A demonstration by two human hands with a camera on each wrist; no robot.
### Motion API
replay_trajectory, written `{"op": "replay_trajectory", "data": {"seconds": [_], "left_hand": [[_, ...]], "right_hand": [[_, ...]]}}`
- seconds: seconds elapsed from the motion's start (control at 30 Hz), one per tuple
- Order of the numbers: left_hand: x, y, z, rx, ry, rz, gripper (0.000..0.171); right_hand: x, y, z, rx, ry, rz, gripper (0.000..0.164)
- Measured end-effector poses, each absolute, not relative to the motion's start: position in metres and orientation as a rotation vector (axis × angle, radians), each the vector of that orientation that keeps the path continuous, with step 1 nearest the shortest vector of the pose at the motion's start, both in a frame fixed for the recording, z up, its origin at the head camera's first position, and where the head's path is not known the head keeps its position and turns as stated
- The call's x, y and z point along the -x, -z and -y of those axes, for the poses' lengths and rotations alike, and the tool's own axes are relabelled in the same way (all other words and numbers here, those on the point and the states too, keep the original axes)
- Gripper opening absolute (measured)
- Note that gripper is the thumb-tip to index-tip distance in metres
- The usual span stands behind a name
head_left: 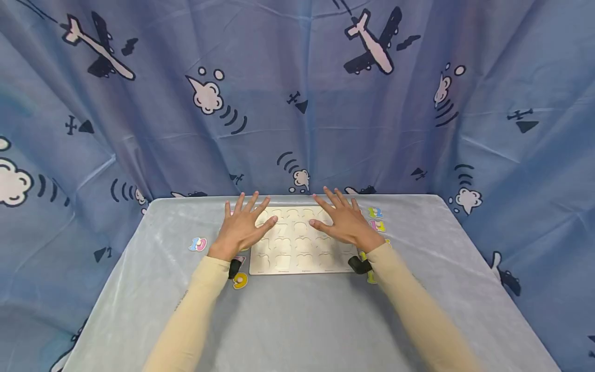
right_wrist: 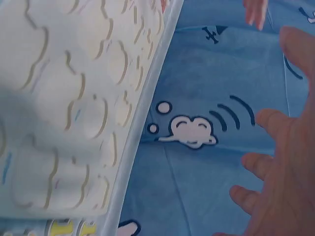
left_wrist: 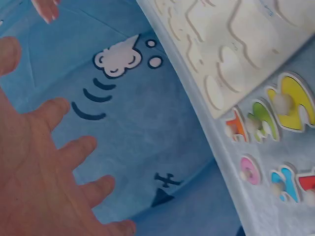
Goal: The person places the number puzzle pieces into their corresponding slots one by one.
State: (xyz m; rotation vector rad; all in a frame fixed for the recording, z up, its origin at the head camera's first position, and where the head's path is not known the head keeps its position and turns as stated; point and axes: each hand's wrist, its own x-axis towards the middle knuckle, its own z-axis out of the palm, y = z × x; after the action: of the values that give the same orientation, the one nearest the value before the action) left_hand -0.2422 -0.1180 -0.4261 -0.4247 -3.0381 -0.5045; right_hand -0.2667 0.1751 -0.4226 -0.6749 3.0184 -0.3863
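Observation:
Both hands are held palm down with their fingers spread and nothing in them. My left hand (head_left: 241, 227) overlaps the left end of a pale wooden puzzle board (head_left: 294, 264) in the head view. Over the board's right end is my right hand (head_left: 343, 223). Rows of recesses cover the board, with no pieces in those that show. Knobbed number pieces lie to its left, among them a blue-and-pink piece (head_left: 198, 244) and a yellow piece (head_left: 239, 281). The left wrist view shows a green piece (left_wrist: 264, 118) and a pink piece (left_wrist: 251, 170) beside the board.
More number pieces lie right of the board, including a green-and-blue piece (head_left: 375, 212) and a pink-and-yellow piece (head_left: 377, 226). A grey cloth covers the table (head_left: 297, 320). Behind its far edge hangs a blue curtain (head_left: 260, 150) printed with planes and clouds.

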Motion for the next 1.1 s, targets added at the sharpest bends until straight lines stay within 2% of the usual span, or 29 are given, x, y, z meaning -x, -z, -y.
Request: {"op": "replay_trajectory", "data": {"seconds": [0.5, 1.1], "left_hand": [[0.255, 0.437, 0.156, 0.324, 0.66, 3.002, 0.073], [0.288, 0.473, 0.197, 0.072, 1.085, 2.849, 0.046]], "right_hand": [[0.251, 0.444, -0.226, 0.642, 0.44, -3.034, 0.081], [0.222, 0.49, -0.255, 0.603, 0.365, -3.008, 0.086]]}}
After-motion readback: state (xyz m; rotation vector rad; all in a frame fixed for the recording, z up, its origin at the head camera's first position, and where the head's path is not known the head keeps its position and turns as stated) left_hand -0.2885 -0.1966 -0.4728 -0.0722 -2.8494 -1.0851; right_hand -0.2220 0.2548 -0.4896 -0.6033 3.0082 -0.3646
